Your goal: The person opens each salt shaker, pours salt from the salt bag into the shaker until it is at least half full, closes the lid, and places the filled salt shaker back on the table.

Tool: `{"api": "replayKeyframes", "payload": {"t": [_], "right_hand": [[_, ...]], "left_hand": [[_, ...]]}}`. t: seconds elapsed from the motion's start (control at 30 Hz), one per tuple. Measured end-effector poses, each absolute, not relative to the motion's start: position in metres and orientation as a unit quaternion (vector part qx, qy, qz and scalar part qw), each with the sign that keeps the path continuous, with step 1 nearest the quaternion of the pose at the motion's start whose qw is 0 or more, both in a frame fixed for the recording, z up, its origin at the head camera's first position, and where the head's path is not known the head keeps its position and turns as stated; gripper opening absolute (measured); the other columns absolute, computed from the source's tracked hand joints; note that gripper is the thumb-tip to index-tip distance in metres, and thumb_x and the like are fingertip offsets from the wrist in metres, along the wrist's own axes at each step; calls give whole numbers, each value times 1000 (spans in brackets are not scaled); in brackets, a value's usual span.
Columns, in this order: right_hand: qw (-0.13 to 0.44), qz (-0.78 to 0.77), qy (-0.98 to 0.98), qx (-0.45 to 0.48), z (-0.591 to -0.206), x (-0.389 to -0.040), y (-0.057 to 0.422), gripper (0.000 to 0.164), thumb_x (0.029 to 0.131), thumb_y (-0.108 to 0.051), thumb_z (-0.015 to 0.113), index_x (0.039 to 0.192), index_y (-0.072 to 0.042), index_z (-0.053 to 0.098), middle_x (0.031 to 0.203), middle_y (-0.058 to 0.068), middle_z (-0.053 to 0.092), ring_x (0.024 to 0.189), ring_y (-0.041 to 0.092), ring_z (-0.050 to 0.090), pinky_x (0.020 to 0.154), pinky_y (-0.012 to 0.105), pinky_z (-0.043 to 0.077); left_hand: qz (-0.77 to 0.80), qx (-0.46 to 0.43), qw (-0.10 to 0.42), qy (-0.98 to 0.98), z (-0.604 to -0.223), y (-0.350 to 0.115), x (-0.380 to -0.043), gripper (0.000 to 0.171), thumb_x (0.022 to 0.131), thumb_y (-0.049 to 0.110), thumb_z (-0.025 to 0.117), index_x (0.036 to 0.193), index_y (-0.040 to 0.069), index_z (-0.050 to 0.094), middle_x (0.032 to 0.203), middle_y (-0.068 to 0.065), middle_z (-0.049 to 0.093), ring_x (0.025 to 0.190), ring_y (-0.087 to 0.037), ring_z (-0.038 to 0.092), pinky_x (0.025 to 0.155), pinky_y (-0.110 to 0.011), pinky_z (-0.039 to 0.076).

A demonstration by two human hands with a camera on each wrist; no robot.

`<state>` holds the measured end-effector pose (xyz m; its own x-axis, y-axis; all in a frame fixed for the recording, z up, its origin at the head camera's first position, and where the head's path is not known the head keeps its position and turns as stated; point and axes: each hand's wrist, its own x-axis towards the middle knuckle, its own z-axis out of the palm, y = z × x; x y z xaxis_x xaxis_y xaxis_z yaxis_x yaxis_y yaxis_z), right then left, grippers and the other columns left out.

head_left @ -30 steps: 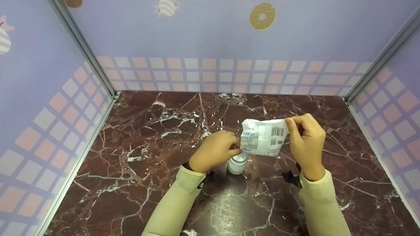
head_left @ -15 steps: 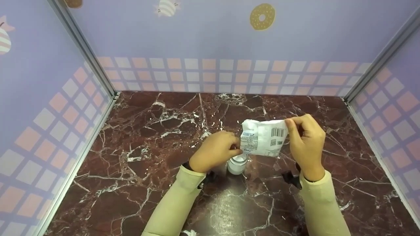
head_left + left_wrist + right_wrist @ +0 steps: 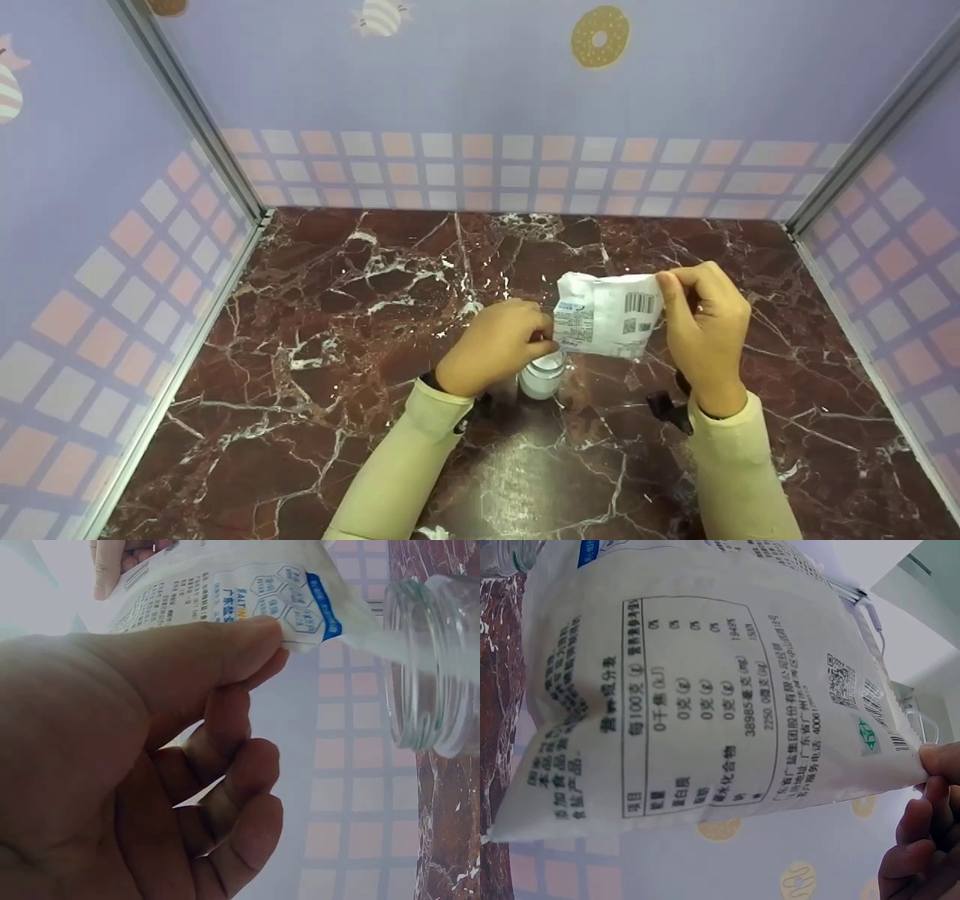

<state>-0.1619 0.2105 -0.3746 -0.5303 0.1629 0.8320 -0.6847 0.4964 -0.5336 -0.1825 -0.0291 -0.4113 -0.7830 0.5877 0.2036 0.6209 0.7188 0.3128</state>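
White printed plastic packet (image 3: 607,316) slung crosswise: left hand (image 3: 496,346) pinches lower corner, right hand (image 3: 709,330) the far upper one. Clear round glass jar (image 3: 541,381) just below left hand; white stream (image 3: 371,643) reaches its mouth.

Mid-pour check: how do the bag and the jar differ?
The bag is white and printed; the jar is see-through. The bag is held tilted by the left hand and right hand; the jar stands upright on the table. Shared: white material, streaming from bag to jar.

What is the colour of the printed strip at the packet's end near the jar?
Blue; the strip shows best in the left wrist view.
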Motion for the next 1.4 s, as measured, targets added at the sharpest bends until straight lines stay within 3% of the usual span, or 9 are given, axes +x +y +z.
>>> {"api": "replayKeyframes", "payload": {"t": [1.4], "right_hand": [[443, 474, -737, 189, -384, -166, 213, 14, 85, 15, 72, 76, 6, 66, 65, 13, 47, 63, 7, 39, 59, 18, 30]], "left_hand": [[-200, -324, 16, -924, -411, -34, -185, 20, 94, 33, 75, 86, 16, 74, 84, 6, 69, 79, -14, 62, 78, -33, 54]]}}
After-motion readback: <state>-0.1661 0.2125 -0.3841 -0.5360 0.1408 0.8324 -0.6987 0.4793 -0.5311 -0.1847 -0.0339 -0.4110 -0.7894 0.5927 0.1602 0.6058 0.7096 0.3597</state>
